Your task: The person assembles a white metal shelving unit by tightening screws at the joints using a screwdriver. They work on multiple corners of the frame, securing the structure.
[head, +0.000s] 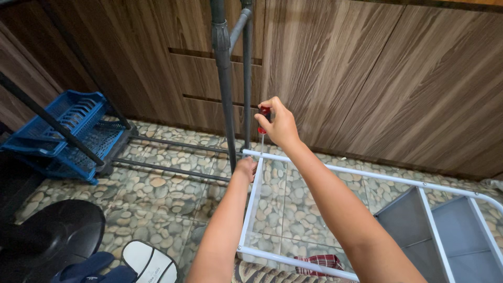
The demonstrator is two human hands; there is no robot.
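Your right hand (280,124) sits at centre frame, fingers wrapped tight round the red handle of a screwdriver (262,126), its thin shaft dropping straight down onto the corner of the white metal frame (251,209). Your left hand (245,169) is just below, pressed on that same corner where the tubes meet; its fingers curl over the far side, so you cannot tell how closely they grip. That frame looks like thin painted tubing: light, stiff, smooth enough to skate on the pebble-patterned floor (167,194), so steadying it at the joint, close to the screw, is the sound place to hold. The screwdriver handle is small and slick-looking, best gripped full-fisted as you have it. Lower right, grey shelf panels (419,230) form open compartments inside the frame, and nothing shows in them. At the left edge a blue plastic dish rack (68,131) rests against a dark metal stand (225,84), apparently holding nothing. Bottom of frame: a checked cloth (320,261) under the near rail, a sandal (149,262), and a black round object (52,230) that you cannot identify.
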